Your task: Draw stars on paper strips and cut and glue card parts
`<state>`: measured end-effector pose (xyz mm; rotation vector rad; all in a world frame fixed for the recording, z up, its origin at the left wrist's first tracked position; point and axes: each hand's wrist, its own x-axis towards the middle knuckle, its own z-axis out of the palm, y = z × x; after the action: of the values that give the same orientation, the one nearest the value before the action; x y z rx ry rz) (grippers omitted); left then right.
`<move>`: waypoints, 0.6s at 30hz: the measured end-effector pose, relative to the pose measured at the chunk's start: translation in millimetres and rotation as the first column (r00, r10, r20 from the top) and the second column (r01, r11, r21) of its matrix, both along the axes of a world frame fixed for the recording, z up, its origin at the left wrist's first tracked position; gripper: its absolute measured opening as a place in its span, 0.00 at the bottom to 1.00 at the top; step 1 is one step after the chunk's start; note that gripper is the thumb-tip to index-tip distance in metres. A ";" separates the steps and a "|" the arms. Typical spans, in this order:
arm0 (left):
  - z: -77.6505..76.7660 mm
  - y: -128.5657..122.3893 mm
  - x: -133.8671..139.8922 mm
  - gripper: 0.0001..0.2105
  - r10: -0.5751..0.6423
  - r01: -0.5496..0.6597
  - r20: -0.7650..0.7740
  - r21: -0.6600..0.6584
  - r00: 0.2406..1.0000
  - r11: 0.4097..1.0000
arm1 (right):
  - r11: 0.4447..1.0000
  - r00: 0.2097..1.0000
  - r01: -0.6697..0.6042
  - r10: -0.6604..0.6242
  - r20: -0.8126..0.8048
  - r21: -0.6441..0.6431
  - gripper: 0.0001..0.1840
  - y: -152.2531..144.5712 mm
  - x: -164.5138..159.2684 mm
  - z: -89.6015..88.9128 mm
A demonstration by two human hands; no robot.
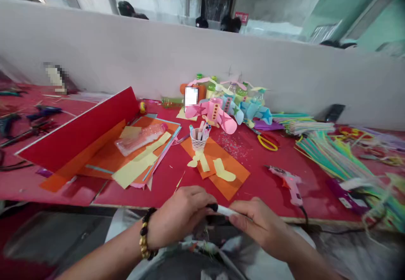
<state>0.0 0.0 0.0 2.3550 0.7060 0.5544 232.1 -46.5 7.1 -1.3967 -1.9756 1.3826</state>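
Just past the table's near edge, a slim white piece [226, 210] stretches between my two hands. Its exact kind is unclear. My left hand [182, 212], with a beaded bracelet [144, 235] on the wrist, is closed by a small black end [214, 207] at the piece's left. Thumb and fingers of my right hand [262, 225] pinch the other end. Beyond them, cut cream paper shapes [225, 171] lie on orange sheets [230, 187]. A patterned cup [198, 142] of pens stands behind these.
A pink glue gun [289, 183] lies right, with yellow-handled scissors [267, 142] behind it. Pipe cleaners [335, 153] are heaped at far right. Bottle planes [218, 111] stand by the partition [142, 56]. Left are a plastic bottle [141, 140], papers and a red board [82, 119].
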 end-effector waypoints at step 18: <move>11.1 22.0 -51.7 0.09 0.292 -0.302 0.141 0.059 0.946 0.951 | 0.912 0.989 0.150 -0.135 -0.067 0.382 0.19 85.0 -25.3 23.1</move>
<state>-51.7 22.0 11.1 2.2719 1.0024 0.8745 206.8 38.5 30.2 -1.2853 -1.9430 0.8858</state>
